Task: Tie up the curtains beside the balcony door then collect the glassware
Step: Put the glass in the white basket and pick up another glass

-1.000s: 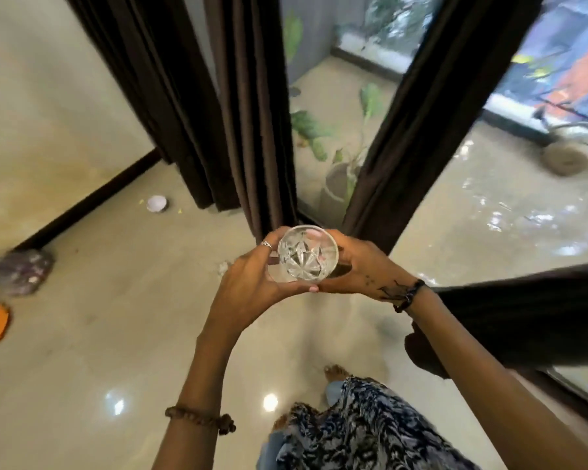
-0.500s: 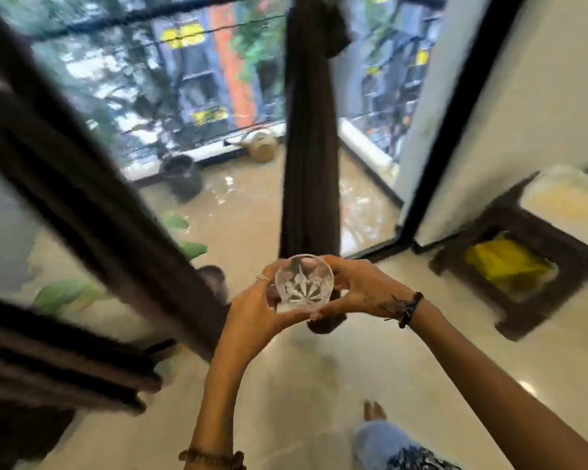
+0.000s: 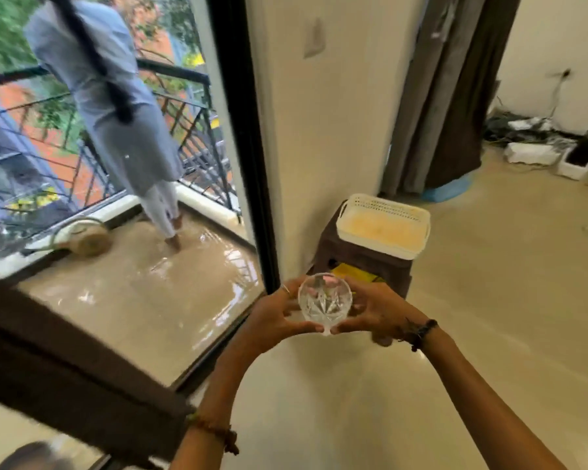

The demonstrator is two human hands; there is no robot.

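A clear cut-glass tumbler (image 3: 324,302) is held at chest height, its mouth toward me, a star pattern showing in its base. My left hand (image 3: 275,316) grips its left side and my right hand (image 3: 374,313) grips its right side, thumbs meeting under it. A dark brown curtain (image 3: 58,361) crosses the lower left, blurred. Another dark curtain (image 3: 455,89) hangs at the far wall, upper right.
A white perforated basket (image 3: 384,228) sits on a dark brown stool (image 3: 360,266) just beyond my hands. The black door frame (image 3: 252,164) borders a wet balcony where a person (image 3: 116,106) stands. Cables and white boxes (image 3: 537,150) lie at far right.
My view has swung right, from the curtains and balcony glass to the wall, stool and basket. Both hands have kept the same hold on the glass.
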